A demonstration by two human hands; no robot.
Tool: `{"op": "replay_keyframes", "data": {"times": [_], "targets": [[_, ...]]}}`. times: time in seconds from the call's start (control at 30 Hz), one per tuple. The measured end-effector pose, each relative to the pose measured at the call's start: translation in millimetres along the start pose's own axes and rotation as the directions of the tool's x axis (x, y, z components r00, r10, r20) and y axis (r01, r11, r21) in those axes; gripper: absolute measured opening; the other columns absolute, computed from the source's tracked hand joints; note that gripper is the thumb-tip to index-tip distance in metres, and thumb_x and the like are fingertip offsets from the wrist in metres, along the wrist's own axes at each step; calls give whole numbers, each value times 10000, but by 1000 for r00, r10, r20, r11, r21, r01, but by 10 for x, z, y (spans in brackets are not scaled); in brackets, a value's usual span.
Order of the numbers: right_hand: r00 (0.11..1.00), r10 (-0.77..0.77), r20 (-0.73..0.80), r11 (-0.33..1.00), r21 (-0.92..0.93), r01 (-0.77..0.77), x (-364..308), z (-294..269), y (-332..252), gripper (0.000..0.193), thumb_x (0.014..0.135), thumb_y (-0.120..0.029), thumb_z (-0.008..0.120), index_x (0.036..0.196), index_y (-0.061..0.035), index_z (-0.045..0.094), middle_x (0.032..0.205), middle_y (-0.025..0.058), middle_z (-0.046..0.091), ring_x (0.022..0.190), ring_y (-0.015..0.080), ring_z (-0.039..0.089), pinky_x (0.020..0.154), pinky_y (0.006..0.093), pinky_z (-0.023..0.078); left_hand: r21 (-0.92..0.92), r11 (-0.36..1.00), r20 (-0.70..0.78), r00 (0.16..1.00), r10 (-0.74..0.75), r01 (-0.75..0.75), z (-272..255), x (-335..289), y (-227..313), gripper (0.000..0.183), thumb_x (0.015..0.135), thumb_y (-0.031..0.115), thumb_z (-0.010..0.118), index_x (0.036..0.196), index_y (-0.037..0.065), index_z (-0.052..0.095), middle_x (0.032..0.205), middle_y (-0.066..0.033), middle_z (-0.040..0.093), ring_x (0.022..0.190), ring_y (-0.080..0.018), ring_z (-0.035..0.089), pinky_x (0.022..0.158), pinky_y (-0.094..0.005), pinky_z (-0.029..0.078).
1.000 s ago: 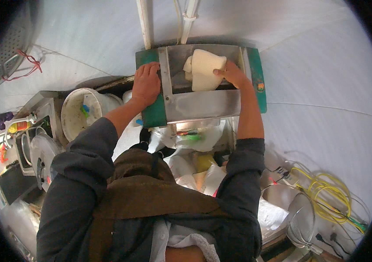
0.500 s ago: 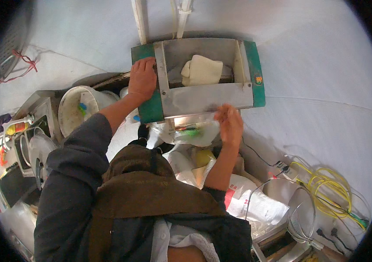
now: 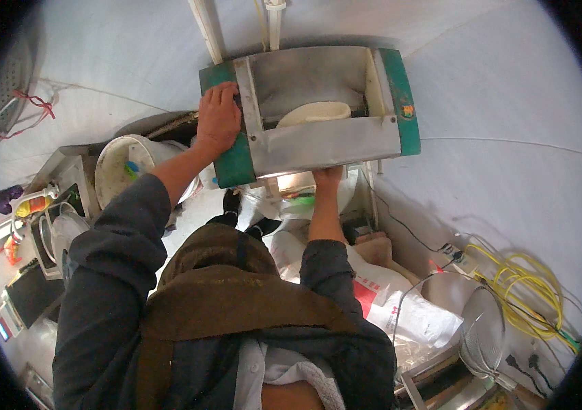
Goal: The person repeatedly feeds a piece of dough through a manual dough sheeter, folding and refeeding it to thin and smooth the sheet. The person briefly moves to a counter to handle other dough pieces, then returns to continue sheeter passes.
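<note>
In front of me stands a dough sheeter with a metal hopper (image 3: 325, 142) and green end panels (image 3: 238, 162). A pale slab of dough (image 3: 315, 112) sits down in the hopper, its lower part hidden behind the front plate. My left hand (image 3: 218, 121) lies on top of the left green panel, fingers laid out and holding nothing. My right hand (image 3: 328, 175) reaches under the hopper's front edge; its fingers are hidden beneath the machine.
A white bucket (image 3: 123, 167) stands left of the machine, near a metal sink (image 3: 76, 181). Below right are a white and red sack (image 3: 407, 307), a wire strainer (image 3: 483, 328) and a coiled yellow cable (image 3: 527, 280). A pale wall rises behind the machine.
The dough has sunk lower into the hopper. My right hand has moved from in front of the machine to underneath it. My left hand stays on the green panel.
</note>
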State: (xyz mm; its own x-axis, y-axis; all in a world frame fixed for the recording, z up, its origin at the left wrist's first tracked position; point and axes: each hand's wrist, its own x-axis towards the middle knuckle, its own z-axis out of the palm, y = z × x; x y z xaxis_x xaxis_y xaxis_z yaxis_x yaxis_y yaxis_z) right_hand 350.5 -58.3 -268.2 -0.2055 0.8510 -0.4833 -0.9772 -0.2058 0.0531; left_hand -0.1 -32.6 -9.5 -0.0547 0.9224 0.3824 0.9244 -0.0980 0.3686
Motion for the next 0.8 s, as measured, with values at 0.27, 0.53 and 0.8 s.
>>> {"op": "replay_keyframes", "data": {"times": [0.27, 0.53, 0.8], "targets": [[994, -104, 27, 947, -304, 107, 86, 94, 322, 748, 1038, -640, 511, 1579, -124, 468, 1575, 124, 509, 1429, 397, 473, 1222, 623, 358, -10, 999, 38, 999, -36, 37, -71, -66, -72, 289, 929, 45, 613, 1217, 63, 589, 1346, -113, 619, 1226, -371, 566, 1059, -511, 455], [998, 27, 55, 983, -185, -16, 172, -249, 456, 497, 1043, -447, 644, 1382, -83, 635, 1354, 109, 685, 1246, 335, 646, 1027, 542, 577, 57, 997, 39, 998, -56, 54, -156, -116, -117, 286, 936, 58, 614, 1221, 64, 588, 1344, -105, 618, 1233, -366, 562, 1075, -503, 448], [889, -455, 52, 223, -960, 170, -322, -1311, -442, 369, 964, -310, 838, 1207, -70, 698, 1106, 70, 747, 911, 183, 703, 672, 352, 550, -50, 997, 99, 993, -56, 61, 112, 22, 62, 314, 919, 44, 613, 1231, 64, 586, 1349, -120, 613, 1247, -382, 554, 1078, -508, 443]]}}
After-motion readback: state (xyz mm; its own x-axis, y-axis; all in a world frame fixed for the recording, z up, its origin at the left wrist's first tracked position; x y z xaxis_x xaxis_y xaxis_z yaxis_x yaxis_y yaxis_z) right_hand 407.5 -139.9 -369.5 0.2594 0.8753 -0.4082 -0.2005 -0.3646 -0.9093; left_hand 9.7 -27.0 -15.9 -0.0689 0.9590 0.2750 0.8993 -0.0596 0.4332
